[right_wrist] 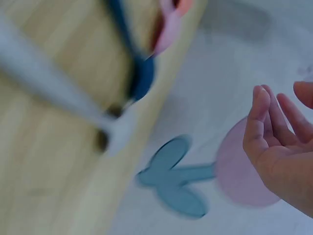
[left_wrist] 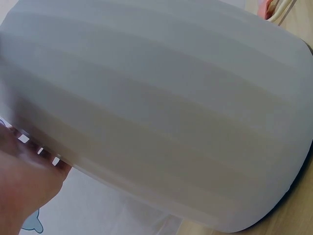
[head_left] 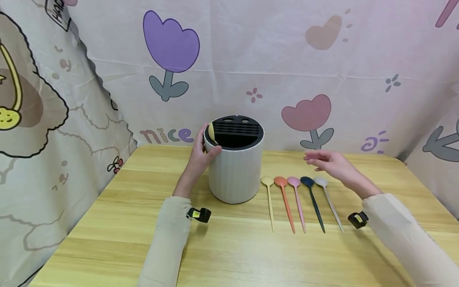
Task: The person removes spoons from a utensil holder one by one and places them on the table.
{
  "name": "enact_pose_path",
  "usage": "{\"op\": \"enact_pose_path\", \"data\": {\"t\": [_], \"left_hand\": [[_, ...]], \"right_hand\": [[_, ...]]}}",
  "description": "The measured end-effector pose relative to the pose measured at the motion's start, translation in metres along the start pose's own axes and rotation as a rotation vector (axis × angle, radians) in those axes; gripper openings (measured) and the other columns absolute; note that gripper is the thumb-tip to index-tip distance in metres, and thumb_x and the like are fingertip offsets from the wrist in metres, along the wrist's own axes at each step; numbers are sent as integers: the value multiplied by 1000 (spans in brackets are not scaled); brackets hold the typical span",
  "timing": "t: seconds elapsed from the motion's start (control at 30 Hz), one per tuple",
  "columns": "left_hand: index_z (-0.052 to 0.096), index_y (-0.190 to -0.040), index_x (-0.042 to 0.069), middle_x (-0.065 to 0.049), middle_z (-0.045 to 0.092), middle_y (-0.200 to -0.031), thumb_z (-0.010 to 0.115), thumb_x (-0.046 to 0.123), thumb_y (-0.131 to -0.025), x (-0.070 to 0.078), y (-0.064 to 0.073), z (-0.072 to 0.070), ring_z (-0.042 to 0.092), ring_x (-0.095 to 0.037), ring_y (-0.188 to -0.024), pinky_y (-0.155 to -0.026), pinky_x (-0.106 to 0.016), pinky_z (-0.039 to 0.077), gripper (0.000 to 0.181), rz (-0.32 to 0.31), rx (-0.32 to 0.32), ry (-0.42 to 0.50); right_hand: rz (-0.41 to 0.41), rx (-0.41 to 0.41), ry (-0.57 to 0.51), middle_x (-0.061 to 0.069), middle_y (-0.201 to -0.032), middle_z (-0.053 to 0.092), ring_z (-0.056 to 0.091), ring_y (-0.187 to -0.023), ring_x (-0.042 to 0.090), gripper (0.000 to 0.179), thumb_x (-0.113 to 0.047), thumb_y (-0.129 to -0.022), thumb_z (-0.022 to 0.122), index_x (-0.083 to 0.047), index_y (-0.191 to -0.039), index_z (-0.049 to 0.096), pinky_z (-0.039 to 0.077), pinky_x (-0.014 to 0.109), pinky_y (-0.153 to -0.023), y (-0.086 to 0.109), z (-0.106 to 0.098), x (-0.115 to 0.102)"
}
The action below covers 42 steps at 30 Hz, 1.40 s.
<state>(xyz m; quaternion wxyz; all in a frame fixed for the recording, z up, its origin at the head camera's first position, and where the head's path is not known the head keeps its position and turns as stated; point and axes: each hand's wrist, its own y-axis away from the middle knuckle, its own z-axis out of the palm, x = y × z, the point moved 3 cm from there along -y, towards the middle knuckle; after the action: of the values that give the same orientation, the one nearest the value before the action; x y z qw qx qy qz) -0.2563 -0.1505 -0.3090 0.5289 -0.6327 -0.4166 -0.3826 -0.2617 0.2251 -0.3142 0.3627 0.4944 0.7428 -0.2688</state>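
My left hand [head_left: 201, 156] grips the upper left side of a white ribbed utensil holder [head_left: 234, 175] with a black slotted lid [head_left: 236, 129], its thumb at the front of the rim. A pale yellow piece [head_left: 211, 131] leans in the lid's large opening; its lower part is hidden. My right hand [head_left: 333, 164] hovers above the far ends of the spoons with fingers loosely extended, holding nothing. Side by side on the table lie a yellow spoon [head_left: 269, 203], an orange spoon [head_left: 286, 203], a pink spoon [head_left: 299, 203], a dark blue spoon [head_left: 315, 203] and a grey spoon [head_left: 331, 203].
The wooden table [head_left: 229, 255] ends at a patterned cloth backdrop [head_left: 244, 48], close behind the holder. More printed cloth [head_left: 36, 191] hangs along the left side. Both wrists carry small black cameras.
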Motion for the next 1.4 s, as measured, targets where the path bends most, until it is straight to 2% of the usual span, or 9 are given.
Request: {"op": "enact_pose_path", "data": {"t": [0.13,0.23,0.47,0.7,0.87,1.1,1.27,1.4], "left_hand": [[14,-155,16,-10,22,-156,64,85,-57,-1,-1,0,24,-28,-140,-111,-52,24,130,3,3,13],[14,-155,16,-10,22,-155,64,86,-56,-2,-1,1,24,-28,-140,-111,-51,24,131,4,7,23],[14,-155,17,-10,22,-156,65,84,-57,2,1,1,24,-29,-140,-111,-53,24,130,2,5,23],[14,-155,18,-9,21,-156,64,85,-57,0,0,0,23,-28,-140,-111,-52,24,129,-9,1,10],[13,-156,18,-8,20,-157,64,83,-60,-1,0,0,21,-29,-142,-111,-54,22,127,0,-5,12],[13,-156,19,-8,19,-157,64,84,-59,-1,1,0,22,-29,-142,-111,-53,23,127,-4,-2,-4],[13,-155,19,-7,21,-157,63,84,-60,-1,1,0,23,-29,-141,-111,-53,23,126,-7,-2,-1],[13,-155,19,-8,21,-156,64,83,-60,-1,0,0,23,-28,-140,-112,-52,23,126,-6,-4,4]], "right_hand": [[-54,26,-30,24,-126,58,60,-104,9,39,-16,-101,53,7,-133,51,52,25,-81,1,9,-29],[-91,38,-44,23,-124,60,59,-97,-1,37,-14,-100,54,6,-131,53,52,24,-81,2,15,-49],[-175,43,-55,18,-119,64,62,-97,5,36,-9,-98,57,2,-132,54,53,28,-80,1,29,-90],[-192,-10,-106,17,-120,63,65,-98,13,37,-9,-98,58,1,-133,54,55,34,-77,-7,40,-114],[-191,-36,-142,15,-118,64,65,-99,20,37,-10,-97,58,0,-133,55,56,32,-72,-15,51,-129],[-250,-12,-96,17,-110,67,63,-93,24,32,-8,-98,56,2,-129,58,54,29,-67,-28,61,-162],[-230,-64,-102,19,-115,65,63,-99,26,34,-6,-97,55,2,-130,57,55,30,-69,-39,66,-181],[-172,-92,-129,16,-118,65,62,-105,26,35,-7,-97,55,0,-132,56,57,33,-67,-48,70,-190]]}}
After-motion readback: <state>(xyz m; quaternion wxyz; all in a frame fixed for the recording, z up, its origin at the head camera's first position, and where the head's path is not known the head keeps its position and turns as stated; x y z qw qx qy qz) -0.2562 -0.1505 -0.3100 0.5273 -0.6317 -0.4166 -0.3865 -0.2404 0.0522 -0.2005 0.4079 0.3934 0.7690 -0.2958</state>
